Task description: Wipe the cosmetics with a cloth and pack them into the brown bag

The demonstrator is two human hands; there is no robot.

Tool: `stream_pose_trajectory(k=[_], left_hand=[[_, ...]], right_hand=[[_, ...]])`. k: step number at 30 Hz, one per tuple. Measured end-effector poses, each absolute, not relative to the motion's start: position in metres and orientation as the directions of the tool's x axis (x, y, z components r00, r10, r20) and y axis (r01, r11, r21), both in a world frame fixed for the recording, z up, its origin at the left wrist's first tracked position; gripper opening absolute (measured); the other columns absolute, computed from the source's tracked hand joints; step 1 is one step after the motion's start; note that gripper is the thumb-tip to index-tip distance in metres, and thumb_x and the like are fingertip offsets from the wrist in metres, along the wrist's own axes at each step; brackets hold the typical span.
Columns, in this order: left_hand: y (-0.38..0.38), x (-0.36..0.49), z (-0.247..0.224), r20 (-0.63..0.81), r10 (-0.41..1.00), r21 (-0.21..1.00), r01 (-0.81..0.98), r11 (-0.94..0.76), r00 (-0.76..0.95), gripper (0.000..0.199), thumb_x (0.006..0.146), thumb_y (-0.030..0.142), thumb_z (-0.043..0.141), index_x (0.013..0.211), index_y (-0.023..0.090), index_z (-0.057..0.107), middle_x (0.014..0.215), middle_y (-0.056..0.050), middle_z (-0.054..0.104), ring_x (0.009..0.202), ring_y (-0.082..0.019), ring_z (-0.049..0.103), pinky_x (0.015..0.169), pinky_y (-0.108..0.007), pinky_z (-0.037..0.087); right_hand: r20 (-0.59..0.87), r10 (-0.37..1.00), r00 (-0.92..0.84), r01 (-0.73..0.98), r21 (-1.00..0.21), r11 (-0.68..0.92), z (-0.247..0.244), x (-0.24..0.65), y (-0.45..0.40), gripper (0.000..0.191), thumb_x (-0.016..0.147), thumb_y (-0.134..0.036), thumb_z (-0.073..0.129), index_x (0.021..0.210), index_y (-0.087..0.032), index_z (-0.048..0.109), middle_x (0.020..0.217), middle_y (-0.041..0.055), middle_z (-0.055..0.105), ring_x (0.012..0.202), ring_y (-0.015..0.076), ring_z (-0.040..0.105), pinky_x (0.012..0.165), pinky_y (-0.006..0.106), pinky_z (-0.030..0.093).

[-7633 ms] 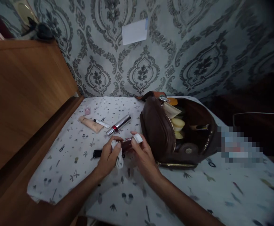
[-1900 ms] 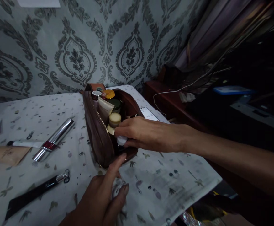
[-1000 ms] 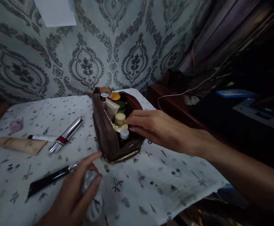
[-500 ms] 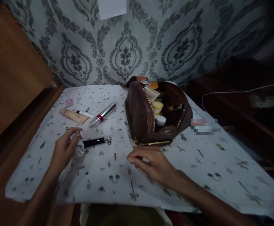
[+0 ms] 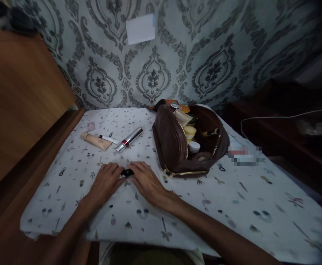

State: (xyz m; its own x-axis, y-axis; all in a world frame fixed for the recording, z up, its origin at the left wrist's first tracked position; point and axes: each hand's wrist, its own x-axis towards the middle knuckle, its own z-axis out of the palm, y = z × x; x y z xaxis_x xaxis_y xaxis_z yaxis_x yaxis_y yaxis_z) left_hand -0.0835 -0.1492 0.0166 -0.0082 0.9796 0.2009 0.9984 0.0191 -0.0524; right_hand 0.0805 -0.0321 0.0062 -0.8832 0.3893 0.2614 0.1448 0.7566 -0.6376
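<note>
Both hands meet over the near middle of the table. My left hand (image 5: 107, 180) is closed around one end of a black cosmetic tube (image 5: 127, 172), and my right hand (image 5: 147, 182) grips the other end. Only a short black stretch of it shows between the fingers. Beyond them lies a silver cylindrical cosmetic tube (image 5: 129, 140) with a red band. To its left are a beige squeeze tube (image 5: 96, 141), a thin white tube (image 5: 109, 139) with a dark tip and a small pink item (image 5: 91, 126).
An open brown zip bag (image 5: 170, 141) stands right of my hands, holding a white-lidded jar (image 5: 194, 147), yellow-lidded containers (image 5: 190, 131) and a pale tube (image 5: 182, 118). A patterned cloth (image 5: 133, 221) covers the table. Wooden furniture (image 5: 20, 99) borders the left; a white cable (image 5: 285, 117) runs at right.
My right hand has moved left from near the bag and closed on the black tube. My left hand has shifted right onto it. The white crumpled thing by my left hand is out of sight.
</note>
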Motion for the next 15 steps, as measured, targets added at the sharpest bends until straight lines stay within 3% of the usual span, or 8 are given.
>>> stream_pose_trajectory(k=[4, 9, 12, 15], left_hand=[[-0.152, -0.082, 0.025, 0.204, 0.976, 0.077, 0.993, -0.092, 0.075, 0.02, 0.101, 0.033, 0.047, 0.1, 0.018, 0.061, 0.091, -0.005, 0.062, 0.086, -0.022, 0.057, 0.076, -0.035, 0.043], [-0.147, -0.079, 0.031, 0.299, 0.95, 0.155, 0.978, -0.136, 0.084, 0.029, 0.103, 0.025, 0.04, 0.083, 0.018, 0.06, 0.078, -0.002, 0.059, 0.075, -0.017, 0.056, 0.067, -0.03, 0.043], [-0.14, -0.072, 0.033, 0.39, 0.919, 0.095, 0.99, -0.108, 0.063, 0.031, 0.102, 0.022, 0.039, 0.079, 0.019, 0.06, 0.073, -0.003, 0.06, 0.071, -0.018, 0.056, 0.066, -0.032, 0.043], [-0.132, -0.057, 0.033, 0.493, 0.87, 0.092, 0.991, -0.093, 0.036, 0.027, 0.101, 0.022, 0.04, 0.084, 0.018, 0.062, 0.075, -0.004, 0.063, 0.072, -0.019, 0.057, 0.069, -0.034, 0.045]], right_hand=[[0.155, 0.303, -0.94, 0.143, -0.627, 0.765, 0.012, 0.086, -0.03, 0.025, 0.097, -0.014, 0.046, 0.114, -0.015, 0.065, 0.104, 0.0101, 0.065, 0.099, 0.0215, 0.06, 0.091, 0.038, 0.05], [0.18, 0.295, -0.938, 0.025, -0.816, 0.577, 0.005, 0.093, -0.028, 0.018, 0.091, -0.023, 0.061, 0.107, -0.016, 0.068, 0.097, 0.0071, 0.065, 0.09, 0.0185, 0.06, 0.082, 0.032, 0.05], [0.071, 0.358, -0.931, 0.007, -0.977, 0.212, -0.007, 0.09, -0.036, 0.025, 0.084, -0.036, 0.069, 0.097, -0.015, 0.069, 0.084, 0.0031, 0.064, 0.072, 0.0146, 0.058, 0.067, 0.028, 0.049], [-0.087, 0.397, -0.914, -0.02, -0.966, -0.257, -0.014, 0.084, -0.044, 0.043, 0.077, -0.054, 0.073, 0.092, -0.013, 0.067, 0.067, -0.0017, 0.059, 0.056, 0.0108, 0.052, 0.057, 0.025, 0.044]])
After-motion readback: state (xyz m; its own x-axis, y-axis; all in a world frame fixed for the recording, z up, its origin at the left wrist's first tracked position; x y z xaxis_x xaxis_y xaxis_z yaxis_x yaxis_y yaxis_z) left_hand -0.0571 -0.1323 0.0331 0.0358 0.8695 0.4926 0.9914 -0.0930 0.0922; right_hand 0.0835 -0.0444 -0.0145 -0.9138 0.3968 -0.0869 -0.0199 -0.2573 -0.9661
